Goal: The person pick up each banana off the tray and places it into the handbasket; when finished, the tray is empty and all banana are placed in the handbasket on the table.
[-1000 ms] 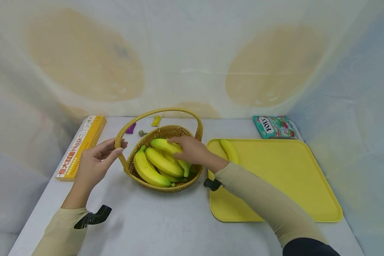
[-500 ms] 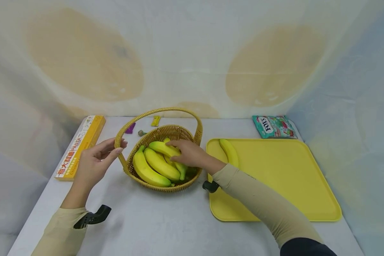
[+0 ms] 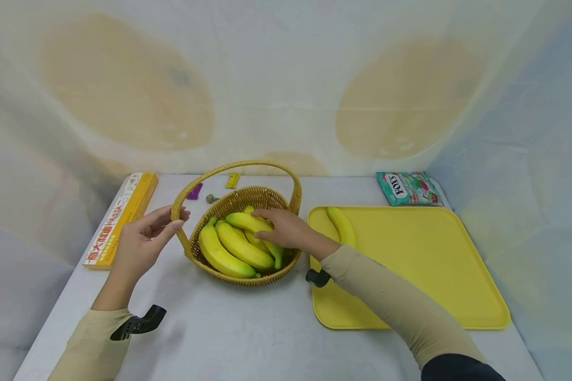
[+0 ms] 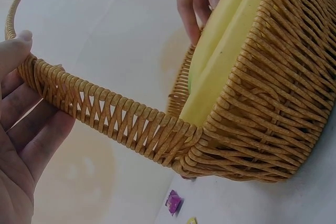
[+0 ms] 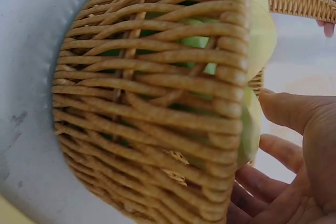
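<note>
A woven wicker basket (image 3: pixel 250 282) stands on the table, filled with several yellow bananas with greenish ends. My left hand (image 3: pixel 140 241) holds the left side of its arched handle (image 4: pixel 113 111) between thumb and fingers. My right hand (image 3: pixel 286 227) reaches over the right rim and grips the top banana (image 3: pixel 240 220), thumb on the near side and fingers on the far side. That banana lies across the pile, and part of it is hidden under the hand. In the right wrist view, the basket wall (image 5: pixel 157 93) covers most of the fruit.
A yellow tray (image 3: pixel 424 264) lies to the right, with one banana (image 3: pixel 341 225) at its left edge. At the back right is a green candy bag (image 3: pixel 410 189). A pasta box (image 3: pixel 121 219) lies left. Small purple (image 3: pixel 195 191) and yellow wrapped candies (image 3: pixel 232 180) sit behind the basket.
The top banana under my right hand has shifted slightly toward the near side, and the tip of another banana shows behind it. My left hand and the basket stay in place.
</note>
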Tool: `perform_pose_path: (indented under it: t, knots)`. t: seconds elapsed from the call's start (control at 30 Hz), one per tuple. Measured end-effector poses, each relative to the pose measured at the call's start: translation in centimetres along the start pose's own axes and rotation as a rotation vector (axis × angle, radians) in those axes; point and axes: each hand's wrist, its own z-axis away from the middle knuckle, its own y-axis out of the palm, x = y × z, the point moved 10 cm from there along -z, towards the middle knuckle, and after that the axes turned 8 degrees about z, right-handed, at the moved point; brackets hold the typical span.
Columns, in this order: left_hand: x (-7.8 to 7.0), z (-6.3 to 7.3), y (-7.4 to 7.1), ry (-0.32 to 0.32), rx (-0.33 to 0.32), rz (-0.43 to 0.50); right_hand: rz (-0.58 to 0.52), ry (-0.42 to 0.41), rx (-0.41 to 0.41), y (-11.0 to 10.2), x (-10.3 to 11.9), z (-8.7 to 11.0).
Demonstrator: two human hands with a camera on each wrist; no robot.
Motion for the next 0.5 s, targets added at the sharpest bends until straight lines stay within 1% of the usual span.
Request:
perform_pose_path:
  t: [0.17, 0.27, 0.5]
  knots:
    - [-0.1, 0.0, 0.1, -0.001, 0.001, 0.010, -0.029, 0.009, -0.013, -0.2, -0.7, 0.5]
    - [-0.2, 0.0, 0.1, -0.002, 0.000, 0.013, -0.026, 0.012, -0.032, -0.5, -0.9, 0.8]
    - [-0.2, 0.1, 0.1, 0.000, -0.004, 0.002, 0.043, -0.005, -0.104, -1.8, -0.5, 2.1]
